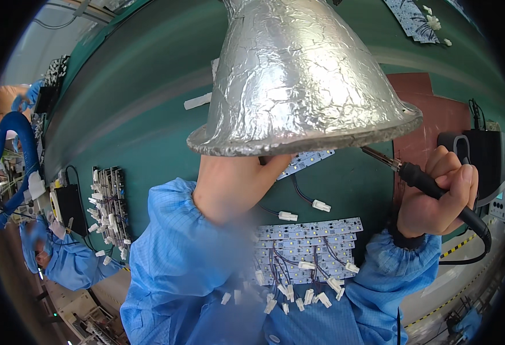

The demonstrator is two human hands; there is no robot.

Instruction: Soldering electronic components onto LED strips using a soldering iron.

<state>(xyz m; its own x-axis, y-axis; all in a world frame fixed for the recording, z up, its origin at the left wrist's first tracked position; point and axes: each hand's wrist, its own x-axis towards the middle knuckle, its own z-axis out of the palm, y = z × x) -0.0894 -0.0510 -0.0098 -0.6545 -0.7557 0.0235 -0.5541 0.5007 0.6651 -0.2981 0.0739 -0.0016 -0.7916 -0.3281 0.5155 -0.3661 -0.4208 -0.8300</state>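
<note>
In the head view we see our left hand (229,184) raised from a blue smock sleeve (172,241), wrist bent upward, reaching in under the wide rim of a foil-wrapped fume hood (298,80) that hangs over the green bench (143,103). The fingers disappear behind the hood's rim, so we cannot tell whether they are apart or closed, though they reach toward the near end of a narrow LED strip board (310,161) that peeks out below the rim.

Our right hand (439,198) is held upright in a fist, fingers curled tight around the black handle of a soldering iron (419,175). The iron slants up and to the left, its metal tip ending just under the hood's rim, near the right end of the strip board. Its black cord drops off behind the hand toward the soldering station (482,158) at the right edge.

Two dark wires run down from the strip board to white plug connectors (304,211) lying on the bench. Below them, between our forearms, lies a stack of LED boards (310,247) with wires and white plugs fanned toward us. Further left, another pile of wired boards (109,201) sits well apart, beside another person in blue (62,259).
</note>
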